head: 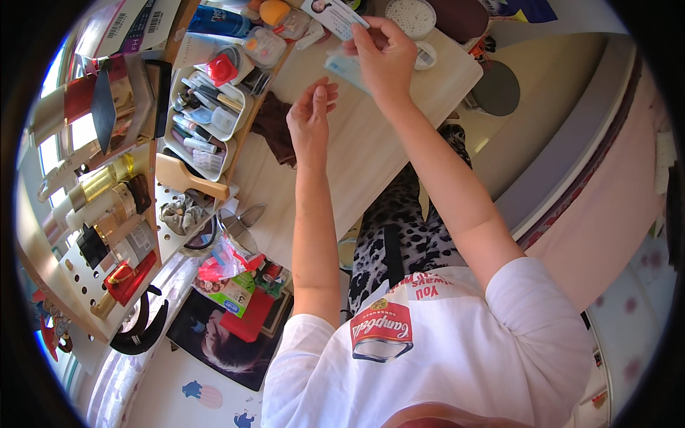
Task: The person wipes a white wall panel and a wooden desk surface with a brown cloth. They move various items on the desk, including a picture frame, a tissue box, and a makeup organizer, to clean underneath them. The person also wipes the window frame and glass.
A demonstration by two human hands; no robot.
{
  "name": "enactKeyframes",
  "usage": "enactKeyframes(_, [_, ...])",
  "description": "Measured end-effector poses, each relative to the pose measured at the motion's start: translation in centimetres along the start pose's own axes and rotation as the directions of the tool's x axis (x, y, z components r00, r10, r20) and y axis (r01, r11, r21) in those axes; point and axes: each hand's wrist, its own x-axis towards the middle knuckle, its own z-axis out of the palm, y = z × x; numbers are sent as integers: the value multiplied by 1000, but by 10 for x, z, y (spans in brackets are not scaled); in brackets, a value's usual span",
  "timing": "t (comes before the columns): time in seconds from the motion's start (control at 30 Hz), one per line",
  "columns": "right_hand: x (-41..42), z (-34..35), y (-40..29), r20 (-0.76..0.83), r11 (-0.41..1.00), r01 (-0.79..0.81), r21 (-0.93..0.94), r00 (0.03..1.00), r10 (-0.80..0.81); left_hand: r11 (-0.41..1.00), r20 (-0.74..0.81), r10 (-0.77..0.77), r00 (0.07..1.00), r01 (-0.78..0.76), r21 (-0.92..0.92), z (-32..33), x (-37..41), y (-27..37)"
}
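My right hand (388, 61) holds a white printed card (338, 20) with a small portrait photo, pinched between thumb and fingers at one end, over the far part of the wooden desk (342, 155). Below that hand, a pale blue flat packet or card (348, 69) lies on the desk, partly covered. To the left and nearer my body, my left hand (313, 120) is raised with fingers loosely bent and apart, holding nothing visible. A dark brown cloth (274, 128) lies beside it. A small round white case (425, 55) rests just right of my right hand.
White trays (242, 115) of cosmetics line the desk's left side, beside a wooden paddle brush (187, 176) and a round metal-framed mirror (238, 232). A tub of cotton swabs (411, 17) stands at the far edge. Perfume bottles (101, 184) fill a shelf at left.
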Motion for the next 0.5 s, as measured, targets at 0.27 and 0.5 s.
enactKeyframes(0.27, [-33,-26,8,115,973,-228,12,967,226,981,-17,194,981,-193,20,35,30,40])
enactKeyframes(0.5, [2,-50,-5,148,913,292,-286,955,-259,539,294,480,826,-542,644,25,46,84])
